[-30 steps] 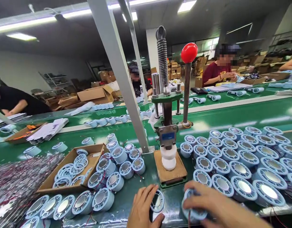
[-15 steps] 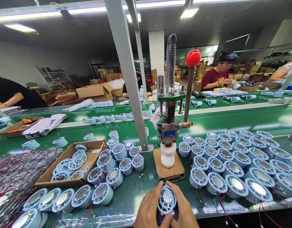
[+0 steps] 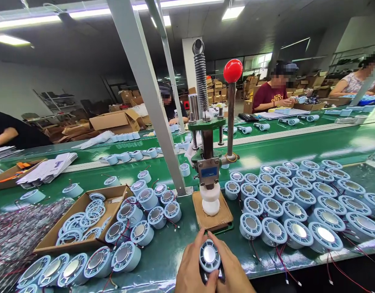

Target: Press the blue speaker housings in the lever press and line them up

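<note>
Both of my hands are at the front edge of the bench, wrapped round one light-blue round housing (image 3: 210, 255) with a shiny silver disc in its middle and a slotted ring round it. My left hand (image 3: 190, 262) grips its left side and my right hand (image 3: 232, 264) its right side, with thumbs at the near rim. Just beyond my fingertips stands a hand press (image 3: 208, 171) with a red-knobbed lever (image 3: 232, 110). Its white round pressing block (image 3: 210, 199) sits over a brown board (image 3: 218, 217).
Rows of similar housings (image 3: 300, 199) with trailing wires fill the right side. More housings (image 3: 126, 256) stand on the left, beside a cardboard box (image 3: 80, 240) of loose blue rings (image 3: 94, 209). A grey post (image 3: 144, 89) rises behind. Several people sit across the green conveyor (image 3: 267, 142).
The slotted ring, earlier lying off-centre over the housing, now sits evenly round the silver disc. My hands still hold the housing. The view has shifted slightly right.
</note>
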`<state>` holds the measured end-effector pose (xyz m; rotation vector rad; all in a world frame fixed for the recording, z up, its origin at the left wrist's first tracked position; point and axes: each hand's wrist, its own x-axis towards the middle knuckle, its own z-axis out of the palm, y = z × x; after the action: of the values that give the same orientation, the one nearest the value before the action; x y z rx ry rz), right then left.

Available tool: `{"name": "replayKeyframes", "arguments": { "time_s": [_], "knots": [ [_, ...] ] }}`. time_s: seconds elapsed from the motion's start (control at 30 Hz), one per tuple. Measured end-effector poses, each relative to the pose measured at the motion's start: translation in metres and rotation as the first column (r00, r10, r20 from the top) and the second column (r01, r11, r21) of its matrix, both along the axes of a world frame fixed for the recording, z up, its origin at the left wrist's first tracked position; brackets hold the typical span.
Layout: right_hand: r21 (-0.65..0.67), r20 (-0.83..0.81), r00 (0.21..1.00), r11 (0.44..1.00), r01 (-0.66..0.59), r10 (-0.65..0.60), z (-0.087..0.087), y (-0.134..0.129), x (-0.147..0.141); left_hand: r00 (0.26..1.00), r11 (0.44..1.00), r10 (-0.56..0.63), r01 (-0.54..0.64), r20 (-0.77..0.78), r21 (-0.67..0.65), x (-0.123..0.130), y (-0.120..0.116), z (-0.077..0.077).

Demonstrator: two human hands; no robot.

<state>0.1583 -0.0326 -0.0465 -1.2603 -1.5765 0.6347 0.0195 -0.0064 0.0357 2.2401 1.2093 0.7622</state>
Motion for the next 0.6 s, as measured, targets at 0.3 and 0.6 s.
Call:
{"name": "replayKeyframes", "arguments": {
  "time_s": [0.3, 0.6],
  "knots": [
    [-0.227, 0.453, 0.859, 0.963, -0.148, 0.239, 0.15, -0.004, 0.069, 0.96, 0.97, 0.181, -0.138, 0.215, -0.2, 0.014, -0.005, -0.033],
    [0.628, 0.058, 0.9, 0.717, 0.303, -0.432, 0.412, 0.135, 0.146, 0.934, 0.97, 0.182, -0.118, 0.307, -0.215, 0.041, 0.079, 0.073]
  ]
}}
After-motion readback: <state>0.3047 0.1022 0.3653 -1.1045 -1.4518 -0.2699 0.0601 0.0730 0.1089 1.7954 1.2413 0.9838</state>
